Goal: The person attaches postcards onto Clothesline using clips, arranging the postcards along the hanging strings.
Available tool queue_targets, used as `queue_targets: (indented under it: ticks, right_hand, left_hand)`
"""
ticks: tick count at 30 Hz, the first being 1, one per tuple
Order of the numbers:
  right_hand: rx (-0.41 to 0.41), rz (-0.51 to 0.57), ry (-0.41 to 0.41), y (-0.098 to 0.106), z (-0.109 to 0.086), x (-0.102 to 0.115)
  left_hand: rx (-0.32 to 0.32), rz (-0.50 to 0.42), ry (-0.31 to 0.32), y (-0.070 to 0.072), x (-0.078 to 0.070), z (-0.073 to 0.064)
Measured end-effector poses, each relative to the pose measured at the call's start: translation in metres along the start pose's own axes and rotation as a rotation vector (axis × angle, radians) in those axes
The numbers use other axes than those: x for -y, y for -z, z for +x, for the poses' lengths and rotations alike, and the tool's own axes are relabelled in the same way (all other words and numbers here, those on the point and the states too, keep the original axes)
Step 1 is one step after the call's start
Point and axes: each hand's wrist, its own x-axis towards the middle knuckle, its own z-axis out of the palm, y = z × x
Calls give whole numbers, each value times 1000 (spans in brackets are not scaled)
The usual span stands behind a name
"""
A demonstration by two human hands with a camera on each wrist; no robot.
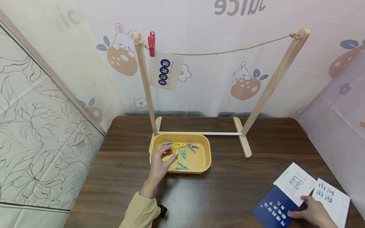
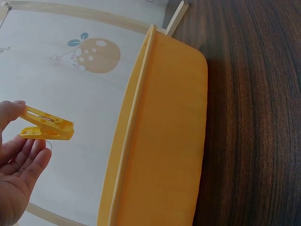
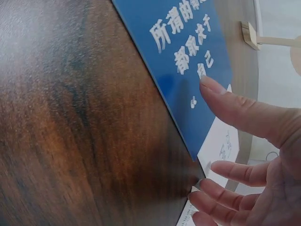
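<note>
My left hand [image 1: 158, 164] pinches a yellow clothespin [image 2: 49, 125] between thumb and fingers, over the left part of a yellow plastic tray [image 1: 206, 158]. Several grey, teal and yellow clothespins lie in that tray, among them a teal clothespin [image 1: 182, 153]. At the lower right, my right hand [image 1: 316, 211] has its fingers spread over the cards. Its thumb is over the blue card [image 3: 174, 80] with white lettering, and its other fingers are by the white "Good Luck" card [image 1: 293, 180]. Whether they touch is hard to tell. Another white card [image 1: 340, 202] lies partly under this hand.
Behind the tray stands a wooden frame [image 1: 273, 79] with a twine line [image 1: 219, 53] strung across its top. Near the left post, a red clothespin [image 1: 151, 46] holds a white card [image 1: 165, 74] on the twine. A printed curtain hangs behind the brown table [image 1: 222, 193].
</note>
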Motion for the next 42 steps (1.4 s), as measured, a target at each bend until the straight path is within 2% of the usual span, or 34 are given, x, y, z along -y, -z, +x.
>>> queue_targets:
  ticks: [3, 5, 7, 10, 12, 17, 24, 27, 32, 36, 40, 42]
  right_hand:
    - [-18, -16, 6, 5, -16, 18]
    - [-34, -22, 7, 3, -16, 17]
    - [-74, -30, 7, -1, -9, 12]
    - [-112, -28, -6, -12, 11, -7]
    - [-120, -28, -13, -12, 9, -4]
    - [-70, -30, -3, -7, -6, 9]
    - [-79, -5, -65, -6, -15, 24]
    - [-84, 10, -77, -4, -25, 34]
    - [-119, 55, -158, -3, -34, 51]
    - [-144, 68, -201, -7, -34, 52]
    - [-142, 37, -170, -8, -30, 45]
    - [-133, 23, -146, -7, -29, 41]
  left_hand:
    - [-4, -2, 3, 0, 1, 0]
    - [-5, -14, 7, -1, 12, -1]
    - [-9, -20, 3, -2, 22, -1]
    - [-15, -23, -12, -4, 37, -1]
    - [-19, -15, -19, -4, 37, -2]
    - [-9, -18, -1, -4, 34, -2]
    - [7, -36, 9, -1, 8, -4]
    - [8, -34, 18, -1, 4, -4]
    - [4, -19, 7, -1, 3, -4]
    - [11, -11, 11, -2, 2, -4]
    - [7, -16, 0, -2, 5, -5]
    - [5, -23, -7, -4, 14, -5]
